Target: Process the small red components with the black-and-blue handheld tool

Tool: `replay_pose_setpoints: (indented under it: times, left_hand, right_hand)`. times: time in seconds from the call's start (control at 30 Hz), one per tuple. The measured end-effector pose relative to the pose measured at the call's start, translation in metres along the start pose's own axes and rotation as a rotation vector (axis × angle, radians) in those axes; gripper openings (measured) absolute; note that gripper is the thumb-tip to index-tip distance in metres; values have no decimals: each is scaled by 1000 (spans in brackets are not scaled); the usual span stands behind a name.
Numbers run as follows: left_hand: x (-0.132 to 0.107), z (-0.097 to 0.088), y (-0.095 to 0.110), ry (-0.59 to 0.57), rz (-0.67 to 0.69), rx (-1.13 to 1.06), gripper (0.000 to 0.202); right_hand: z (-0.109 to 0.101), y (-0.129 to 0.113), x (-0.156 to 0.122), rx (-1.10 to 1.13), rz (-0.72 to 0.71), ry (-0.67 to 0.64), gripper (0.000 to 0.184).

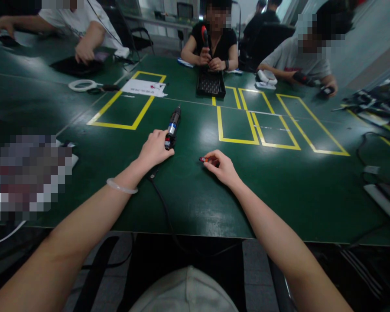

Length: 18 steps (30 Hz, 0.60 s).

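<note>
My left hand [155,148], a pale bangle on its wrist, is closed around the lower part of an electric screwdriver [173,127]. The tool has a dark body, a blue and silver band and a thin tip that points away from me. A black cable [160,197] runs from near that hand toward the table's front edge. To the right, my right hand [221,167] pinches a small red and dark piece [203,160] just over the green table [195,203]. Its kind is too small to make out.
Yellow tape rectangles [238,141] mark the table. Farther off are a white paper [144,87], a magnifier with a white ring [82,85] and a black tray [211,86] by a person [214,47]. Cables [373,106] and tools lie at the right; other people sit around.
</note>
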<state>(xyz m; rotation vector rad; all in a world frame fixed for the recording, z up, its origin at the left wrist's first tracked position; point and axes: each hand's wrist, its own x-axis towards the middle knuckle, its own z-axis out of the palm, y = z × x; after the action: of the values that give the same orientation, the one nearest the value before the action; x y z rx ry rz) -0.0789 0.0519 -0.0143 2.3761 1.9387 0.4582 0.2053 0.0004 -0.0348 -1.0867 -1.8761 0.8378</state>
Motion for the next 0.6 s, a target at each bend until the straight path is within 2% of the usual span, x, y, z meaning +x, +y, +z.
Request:
replay_pose_setpoints:
  times: [0.17,0.27,0.4,0.6]
  left_hand:
    - [-19,0,53,-52,143,-48,69]
    - [-29,1,75,-76,207,-55,69]
    - [-37,5,88,-63,279,-75,70]
    - [-41,5,92,-72,309,-101,69]
  right_hand:
    - [0,2,1,-18,21,31,15]
    - [0,3,2,-1,15,33,14]
    - [0,5,2,-2,5,31,14]
    - [1,6,2,-111,24,-23,12]
